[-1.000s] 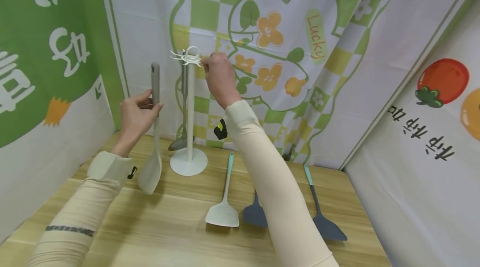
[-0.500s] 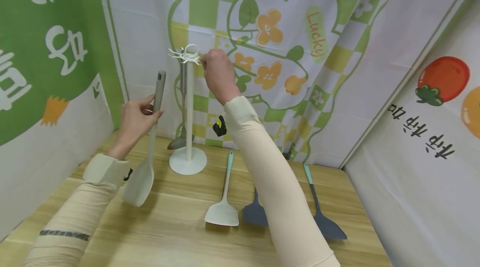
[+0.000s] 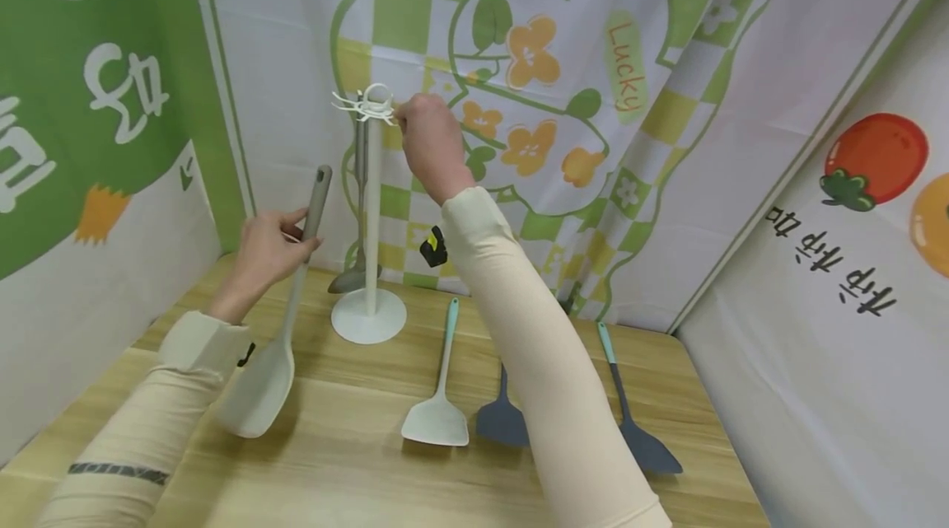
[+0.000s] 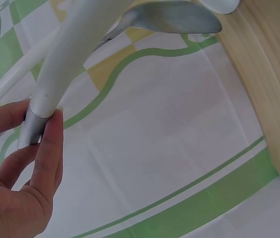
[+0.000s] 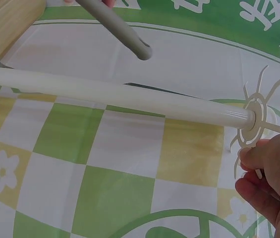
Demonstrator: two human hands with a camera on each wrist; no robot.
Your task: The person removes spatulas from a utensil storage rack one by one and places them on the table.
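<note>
My left hand (image 3: 267, 260) pinches the grey handle of a pale spatula (image 3: 261, 392) between thumb and fingers. The spatula is tilted, its broad head low at the left and its handle end, with a hanging hole, up toward the rack. My right hand (image 3: 430, 137) pinches one hook of the white utensil rack (image 3: 373, 215) at the top of its pole; in the right wrist view the thumb and a finger meet at the hook ring (image 5: 252, 121). A dark grey spoon (image 4: 177, 17) hangs behind the pole, its upper end partly hidden by the hooks.
On the wooden table (image 3: 334, 470) lie a pale spatula with a mint handle (image 3: 437, 421), a dark blue spatula (image 3: 502, 421) partly behind my right sleeve, and another dark one (image 3: 648, 447) at the right. Printed curtains (image 3: 296, 42) stand close behind and at both sides.
My left hand has come down a little, and the spatula has tilted: its head swung toward me and left, its handle end lower and to the right. My right hand stays on the hook.
</note>
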